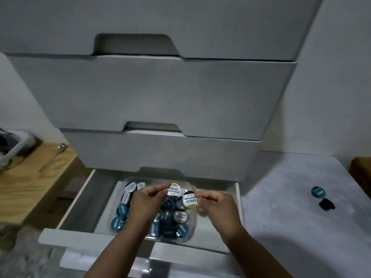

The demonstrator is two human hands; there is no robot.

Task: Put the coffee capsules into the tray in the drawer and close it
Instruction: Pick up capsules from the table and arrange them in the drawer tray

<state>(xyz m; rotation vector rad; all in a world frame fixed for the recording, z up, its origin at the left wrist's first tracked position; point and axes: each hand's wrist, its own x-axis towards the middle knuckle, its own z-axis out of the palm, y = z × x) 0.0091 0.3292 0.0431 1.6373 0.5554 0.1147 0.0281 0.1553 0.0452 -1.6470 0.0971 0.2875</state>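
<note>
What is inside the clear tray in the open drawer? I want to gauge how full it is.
The clear tray holds many coffee capsules, mostly blue-lidded, some white. Both hands hover above holding one each, hiding the middle.

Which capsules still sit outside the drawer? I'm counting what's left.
The teal-lidded capsule and the dark capsule just in front of it, both on the grey surface right of the drawer. All others are in the tray or held.

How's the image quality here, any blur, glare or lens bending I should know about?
Head view: dim, flat, greyish light; wide-angle bending bows the drawer fronts; glare spots on the clear tray and some foil lids; both hands soft, but the white capsule lid in the left hand and the one in the right hand stay partly readable; the blue capsule on the right surface is blurred.
</note>
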